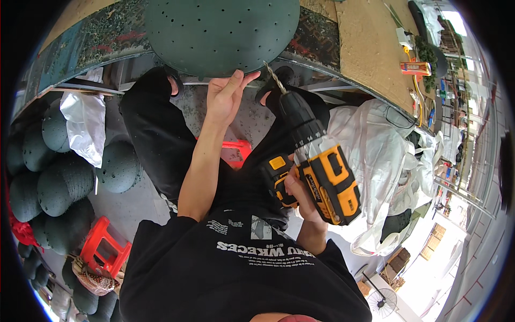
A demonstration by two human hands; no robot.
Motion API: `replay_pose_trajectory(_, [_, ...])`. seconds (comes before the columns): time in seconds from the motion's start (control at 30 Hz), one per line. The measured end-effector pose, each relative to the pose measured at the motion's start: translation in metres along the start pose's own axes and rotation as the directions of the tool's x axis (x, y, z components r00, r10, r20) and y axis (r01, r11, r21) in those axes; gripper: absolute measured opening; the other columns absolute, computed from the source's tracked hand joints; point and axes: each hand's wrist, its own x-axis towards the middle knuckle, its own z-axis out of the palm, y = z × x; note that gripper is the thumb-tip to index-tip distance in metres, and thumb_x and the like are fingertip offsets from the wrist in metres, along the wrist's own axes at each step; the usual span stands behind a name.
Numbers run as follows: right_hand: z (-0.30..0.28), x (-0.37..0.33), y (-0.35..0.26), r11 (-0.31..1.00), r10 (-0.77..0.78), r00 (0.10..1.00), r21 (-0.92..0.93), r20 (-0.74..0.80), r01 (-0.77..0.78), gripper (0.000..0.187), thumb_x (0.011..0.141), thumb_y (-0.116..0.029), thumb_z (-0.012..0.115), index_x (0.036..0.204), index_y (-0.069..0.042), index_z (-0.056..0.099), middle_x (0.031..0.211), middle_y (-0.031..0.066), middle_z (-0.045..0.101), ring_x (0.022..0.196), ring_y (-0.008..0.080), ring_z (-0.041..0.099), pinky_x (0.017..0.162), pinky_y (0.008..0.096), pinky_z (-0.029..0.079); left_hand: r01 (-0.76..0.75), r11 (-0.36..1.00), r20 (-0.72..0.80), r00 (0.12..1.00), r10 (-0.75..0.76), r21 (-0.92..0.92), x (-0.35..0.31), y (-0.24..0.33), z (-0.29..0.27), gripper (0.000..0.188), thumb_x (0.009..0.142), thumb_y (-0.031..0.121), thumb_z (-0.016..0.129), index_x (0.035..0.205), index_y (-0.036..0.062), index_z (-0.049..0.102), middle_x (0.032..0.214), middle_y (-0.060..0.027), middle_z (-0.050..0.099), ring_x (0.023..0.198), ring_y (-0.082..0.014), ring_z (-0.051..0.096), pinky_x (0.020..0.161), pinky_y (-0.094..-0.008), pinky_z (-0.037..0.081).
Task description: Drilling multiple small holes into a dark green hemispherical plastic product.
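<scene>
Dark green and dotted with small holes, a large dome-shaped shell (222,32) is lying at twelve o'clock on the edge of a worn workbench (370,48). The left hand (224,95) is pressing flat against the shell's lower rim, fingers together and extended, steadying rather than gripping it. The right hand (296,189) is clamping around the handle of a yellow-and-black cordless drill (316,161) at about three o'clock from the person's chest — its twist bit (274,78) is angling up toward the shell's rim, just beside the left fingertips. At nine o'clock more green domes (59,177) are piling up on the floor, several nested or leaning together. A red plastic stool (104,248) is standing at seven o'clock, with a woven basket (91,276) just below it — its contents are too blurred to tell. At four o'clock a big white sack (386,161) is slumping open.
</scene>
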Motion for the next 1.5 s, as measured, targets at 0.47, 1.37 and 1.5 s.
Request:
replay_pose_trajectory(0.47, [-0.029,0.046,-0.035,0.996,0.031,0.998,-0.081,0.058,-0.027,0.035,0.086,-0.003,0.063,0.121,-0.007,0.057,0.094,0.0008,0.060,0.079,0.0103,0.056,0.071,0.0248,0.045,-0.035,0.992,-0.085,0.995,0.046,0.121,-0.001,0.003,0.004,0.011,0.095,0.010,0.062,0.100,0.0051,0.070,0.108,-0.0045,0.068,0.101,-0.0192,0.064,0.095,-0.0442,0.053])
replay_pose_trajectory(1.37, [-0.077,0.131,-0.080,0.819,-0.443,0.879,-0.321,0.175,0.476,0.046,0.064,-0.012,0.078,0.106,0.000,0.062,0.096,0.0200,0.066,0.089,0.0414,0.062,0.075,0.0427,0.050,0.012,0.999,-0.270,0.963,0.001,0.045,-0.004,-0.008,0.015,0.009,0.092,0.014,0.069,0.092,0.0054,0.067,0.094,-0.0012,0.066,0.082,-0.0134,0.064,0.082,-0.0358,0.057])
replay_pose_trajectory(1.5, [-0.062,0.149,-0.084,0.906,-0.397,0.899,-0.075,0.184,0.416,0.033,0.068,-0.015,0.072,0.094,0.002,0.059,0.086,0.0246,0.064,0.089,0.0452,0.058,0.070,0.0448,0.049,-0.090,0.982,-0.277,0.952,0.133,0.165,-0.002,-0.002,0.016,0.009,0.091,0.013,0.070,0.091,0.0056,0.065,0.091,-0.0011,0.064,0.080,-0.0129,0.064,0.078,-0.0323,0.055])
